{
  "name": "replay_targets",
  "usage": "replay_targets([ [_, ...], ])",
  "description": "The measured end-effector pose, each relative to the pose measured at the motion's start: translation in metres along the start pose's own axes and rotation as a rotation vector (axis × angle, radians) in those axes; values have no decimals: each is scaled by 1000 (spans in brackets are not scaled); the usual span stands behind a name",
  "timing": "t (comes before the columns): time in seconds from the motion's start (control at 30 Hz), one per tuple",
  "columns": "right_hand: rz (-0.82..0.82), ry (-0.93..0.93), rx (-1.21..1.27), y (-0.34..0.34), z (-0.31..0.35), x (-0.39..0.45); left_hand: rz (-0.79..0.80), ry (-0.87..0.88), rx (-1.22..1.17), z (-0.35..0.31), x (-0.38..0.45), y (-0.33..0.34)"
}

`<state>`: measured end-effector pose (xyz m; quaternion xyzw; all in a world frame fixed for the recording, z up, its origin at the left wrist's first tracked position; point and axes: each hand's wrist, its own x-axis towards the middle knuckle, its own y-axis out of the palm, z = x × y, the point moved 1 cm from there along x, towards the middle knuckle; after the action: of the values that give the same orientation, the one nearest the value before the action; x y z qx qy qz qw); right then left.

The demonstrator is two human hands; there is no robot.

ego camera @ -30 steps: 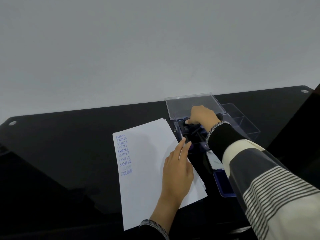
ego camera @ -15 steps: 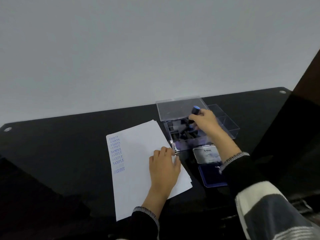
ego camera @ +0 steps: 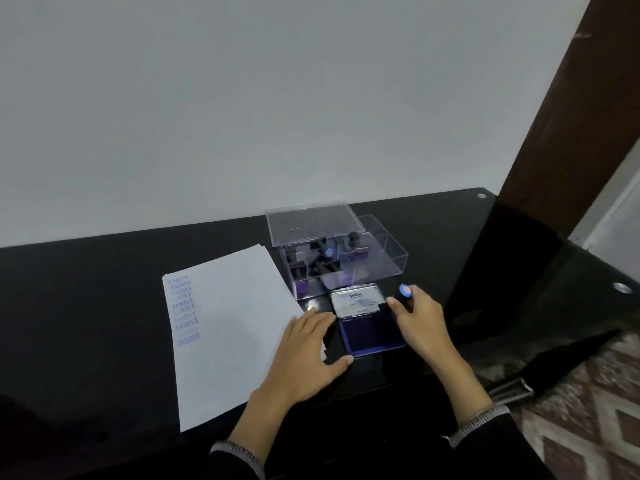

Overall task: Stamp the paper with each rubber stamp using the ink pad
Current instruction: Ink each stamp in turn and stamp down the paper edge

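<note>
On the left part of the black counter (ego camera: 86, 306) lies the stack of white paper (ego camera: 225, 334), its long side running from the front edge toward the wall. A column of blue impressions (ego camera: 185, 311) runs down its left margin: several read "SAMPLE", some inverted, and the lowest one is too blurred to read. The remaining sheet area is unmarked. The left hand (ego camera: 304, 355) rests flat on the paper's right margin, fingers extended and grasping nothing, thumb reaching toward the ink pad.

The ink pad (ego camera: 370, 334) sits just right of the paper, lid (ego camera: 356, 301) raised toward the wall, blue-violet pad surface exposed. Behind it, nearer the wall, stands the clear plastic box (ego camera: 346, 258), lid open, with several dark-handled stamps (ego camera: 323, 265) lying inside.

The right hand (ego camera: 422, 320) is at the pad's right edge, fingers curled around a dark rubber stamp (ego camera: 405, 294) with a blue cap, held above the counter and not yet on the pad.

Assessment: the task is partly complete. Judging by the marks, few distinct stamps have been used; those in the box appear outstanding. The held stamp awaits inking, then pressing on the paper.
</note>
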<state>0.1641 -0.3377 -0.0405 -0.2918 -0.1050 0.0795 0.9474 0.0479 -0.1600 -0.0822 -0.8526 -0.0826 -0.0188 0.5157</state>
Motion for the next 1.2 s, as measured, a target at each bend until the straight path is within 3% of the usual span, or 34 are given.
replay_targets([
  [0.3,135,-44,-169,16,1,2,-49,-6,76,-2,-1,7],
  [0.57,84,-147,-306,26,6,0,-44,-13,58,-2,-2,7],
  [0.77,38,-83,-230,29,2,-2,-34,3,-36,0,0,9],
  [0.93,32,-139,-319,32,5,-3,-336,-129,-593,6,-2,-15],
  [1.03,13,-88,-268,31,5,-4,-420,-103,-639,18,-8,-37],
  [1.2,6,-126,-339,34,7,-7,-529,-249,-395,66,-31,-69],
])
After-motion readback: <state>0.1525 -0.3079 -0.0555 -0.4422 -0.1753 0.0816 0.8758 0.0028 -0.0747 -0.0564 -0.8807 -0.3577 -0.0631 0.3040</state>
